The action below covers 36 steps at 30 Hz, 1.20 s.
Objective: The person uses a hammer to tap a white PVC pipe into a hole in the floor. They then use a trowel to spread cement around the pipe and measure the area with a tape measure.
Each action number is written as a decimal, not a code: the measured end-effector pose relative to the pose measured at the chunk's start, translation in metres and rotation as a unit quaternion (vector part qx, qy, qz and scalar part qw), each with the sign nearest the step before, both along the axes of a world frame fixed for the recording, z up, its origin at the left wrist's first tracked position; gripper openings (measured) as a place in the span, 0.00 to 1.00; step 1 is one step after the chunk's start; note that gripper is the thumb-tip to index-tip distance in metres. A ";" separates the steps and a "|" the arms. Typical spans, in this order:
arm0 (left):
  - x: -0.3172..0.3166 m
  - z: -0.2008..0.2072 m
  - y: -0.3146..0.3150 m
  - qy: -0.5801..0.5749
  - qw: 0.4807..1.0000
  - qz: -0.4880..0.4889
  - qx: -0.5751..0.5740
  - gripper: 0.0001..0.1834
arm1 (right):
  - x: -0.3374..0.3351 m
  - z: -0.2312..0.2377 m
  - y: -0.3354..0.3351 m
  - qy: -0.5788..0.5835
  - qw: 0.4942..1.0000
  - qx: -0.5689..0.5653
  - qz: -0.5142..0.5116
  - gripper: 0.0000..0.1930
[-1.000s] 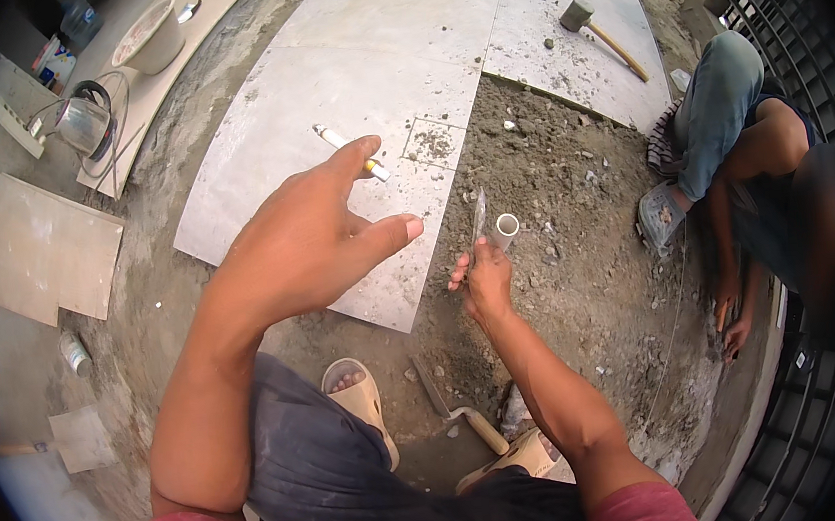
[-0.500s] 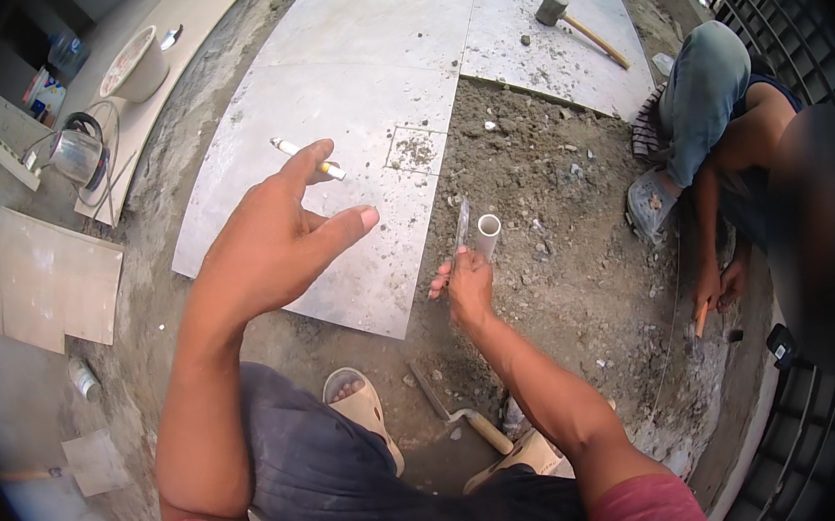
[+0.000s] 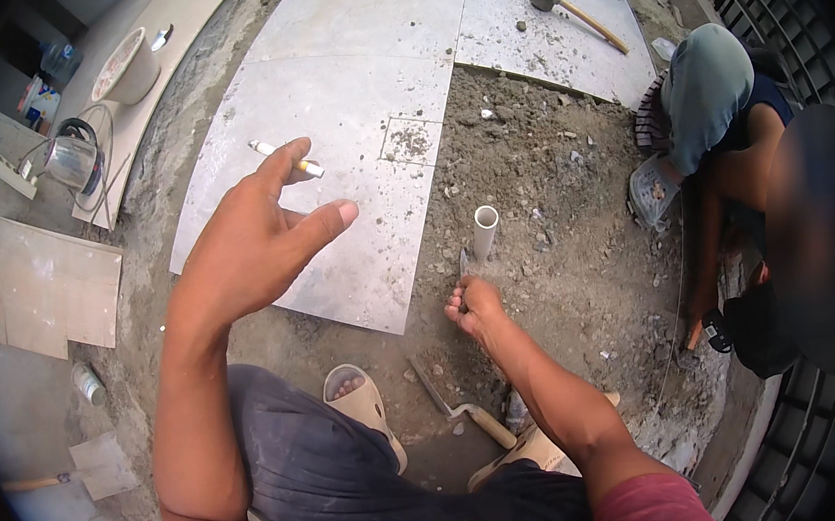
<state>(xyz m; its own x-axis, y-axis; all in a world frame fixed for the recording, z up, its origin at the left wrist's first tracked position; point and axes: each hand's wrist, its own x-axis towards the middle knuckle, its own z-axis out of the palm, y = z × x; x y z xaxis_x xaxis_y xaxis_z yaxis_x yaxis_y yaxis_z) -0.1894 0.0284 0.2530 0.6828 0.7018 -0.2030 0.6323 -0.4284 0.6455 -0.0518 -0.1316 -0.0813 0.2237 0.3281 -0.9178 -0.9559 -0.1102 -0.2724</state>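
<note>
My left hand (image 3: 235, 243) hovers over the large pale grey tile (image 3: 313, 110), thumb and index finger apart. Between its fingers is a slim white cigarette (image 3: 303, 166) with a yellow band. Low over the soil, my right hand (image 3: 477, 305) is closed around a narrow, pointed metal tool (image 3: 464, 262); most of it is hidden by the fist. Just beyond that hand a white plastic pipe (image 3: 485, 234) stands upright in the dirt. A trowel (image 3: 467, 411) with a wooden handle lies on the ground by my feet.
A mallet (image 3: 580, 12) rests on the far tile. At the right a co-worker (image 3: 713, 91) crouches beside a metal grille, with an orange-handled tool (image 3: 694, 334) low down. Further left are a bucket (image 3: 128, 69), a corded power tool (image 3: 74, 158) and cut boards (image 3: 53, 285).
My right hand has drawn back a little from the pipe, lowering the tool. My left hand has shifted slightly left with the cigarette. The co-worker has leaned lower.
</note>
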 end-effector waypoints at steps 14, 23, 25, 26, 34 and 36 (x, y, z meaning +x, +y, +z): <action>0.002 -0.006 0.001 -0.017 1.000 0.016 0.002 0.43 | 0.009 -0.015 -0.043 -0.580 0.635 -0.197 0.470 0.10; 0.021 0.011 -0.030 -0.035 0.997 -0.046 -0.049 0.41 | 0.044 0.056 -0.076 -0.626 0.550 -0.113 0.542 0.12; 0.021 0.014 -0.048 -0.048 0.981 -0.114 -0.151 0.39 | 0.061 0.079 -0.080 -0.576 0.552 -0.107 0.593 0.14; 0.022 0.020 -0.059 -0.024 0.963 -0.178 -0.202 0.40 | 0.072 0.075 -0.088 -0.569 0.548 -0.111 0.603 0.15; 0.020 0.025 -0.150 -0.129 0.731 -0.467 -0.481 0.41 | 0.108 -0.012 -0.092 -0.553 0.556 -0.108 0.611 0.18; 0.021 0.019 -0.161 -0.176 0.671 -0.456 -0.557 0.42 | 0.127 0.004 -0.087 -0.561 0.595 -0.128 0.560 0.18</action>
<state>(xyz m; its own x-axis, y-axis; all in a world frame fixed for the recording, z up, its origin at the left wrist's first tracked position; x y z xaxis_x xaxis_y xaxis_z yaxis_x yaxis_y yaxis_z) -0.1688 -0.1326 0.2724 0.8690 -0.4938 0.0309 0.1599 0.3394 0.9269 0.0754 -0.2188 -0.0771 0.5153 0.7306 -0.4481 0.5256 -0.6823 -0.5080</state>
